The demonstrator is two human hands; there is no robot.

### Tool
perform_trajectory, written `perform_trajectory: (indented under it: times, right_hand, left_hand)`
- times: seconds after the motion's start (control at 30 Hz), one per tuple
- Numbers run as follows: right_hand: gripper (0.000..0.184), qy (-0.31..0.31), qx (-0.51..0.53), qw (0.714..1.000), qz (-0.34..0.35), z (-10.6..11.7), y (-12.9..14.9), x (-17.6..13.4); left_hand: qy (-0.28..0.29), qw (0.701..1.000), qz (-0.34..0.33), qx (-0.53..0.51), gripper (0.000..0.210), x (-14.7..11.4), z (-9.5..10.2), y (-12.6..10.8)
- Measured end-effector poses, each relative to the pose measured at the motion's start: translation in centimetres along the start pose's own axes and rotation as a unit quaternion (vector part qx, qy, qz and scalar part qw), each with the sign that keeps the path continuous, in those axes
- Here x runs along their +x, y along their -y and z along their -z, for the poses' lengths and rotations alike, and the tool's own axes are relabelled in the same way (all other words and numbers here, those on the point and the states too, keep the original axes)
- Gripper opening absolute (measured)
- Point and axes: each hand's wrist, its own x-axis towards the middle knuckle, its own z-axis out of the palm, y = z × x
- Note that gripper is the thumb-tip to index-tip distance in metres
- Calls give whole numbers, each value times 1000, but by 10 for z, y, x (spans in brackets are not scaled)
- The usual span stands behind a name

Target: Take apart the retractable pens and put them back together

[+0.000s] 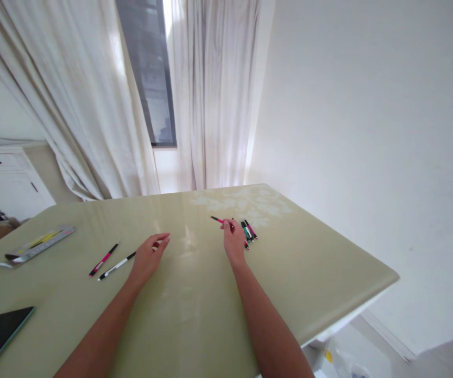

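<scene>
My right hand [233, 240] grips a pink and black pen [219, 220], its dark tip pointing left. Close beside that hand, on its right, lies a small group of pens [249, 231] in teal, white, pink and black, partly hidden by the fingers. My left hand [149, 256] is over the table, fingers loosely curved and nothing visible in them. Just left of it lies a white and black pen [116, 266], one end reaching toward the hand. Farther left is another pink and black pen [104, 260], roughly parallel to the white one.
The table [195, 315] has a pale green cover. A clear and grey package [41, 245] with something yellow inside lies at the left. A dark tablet-like device [1, 336] rests at the near left. Curtains [214, 94] and a white wall [360, 131] stand behind and to the right.
</scene>
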Motion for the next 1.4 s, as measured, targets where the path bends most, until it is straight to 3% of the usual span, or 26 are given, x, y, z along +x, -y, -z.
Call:
perform_trajectory:
  times: [0.1,0.17,0.23,0.3,0.4,0.53,0.63,0.73,0.87,0.93,1.13,1.23,1.4]
  right_hand:
    - [36,-89,-167,982,10,19,-7,10]
    - [36,-106,-278,955,9,25,-14,13]
    - [34,-109,-352,930,14,27,-22,12]
    - [32,-111,-384,916,27,28,-29,11]
    - [30,-107,-398,910,49,31,-37,10]
    - [32,-90,-391,911,93,28,-35,6]
    - [29,-23,-376,915,147,9,-25,-8]
    - [24,80,-350,911,201,-17,-14,-31]
    - [20,210,-325,886,257,-36,-7,-54]
    - [18,242,-324,876,262,-37,-8,-56]
    - [17,223,-320,897,210,-32,-13,-46]
    - [17,228,-294,901,222,-34,-9,-47]
    - [28,294,-169,909,240,-40,11,-66]
  left_hand:
    - [-10,977,-37,208,53,0,29,21]
    - [-29,947,-15,320,55,-12,48,36]
    - [-23,931,23,363,53,-27,62,49]
    - [-7,933,55,356,50,-39,68,58]
    - [12,946,51,321,48,-44,70,62]
    - [-31,943,56,328,42,-40,77,60]
    - [-74,932,113,337,39,-41,85,64]
    - [-54,935,143,321,39,-43,88,70]
    - [-34,946,111,301,36,-38,88,73]
    - [-39,952,104,284,33,-35,87,73]
    - [-28,969,71,234,29,-34,86,70]
    - [-27,971,67,229,30,-34,86,70]
    - [1,998,14,62,26,-34,73,52]
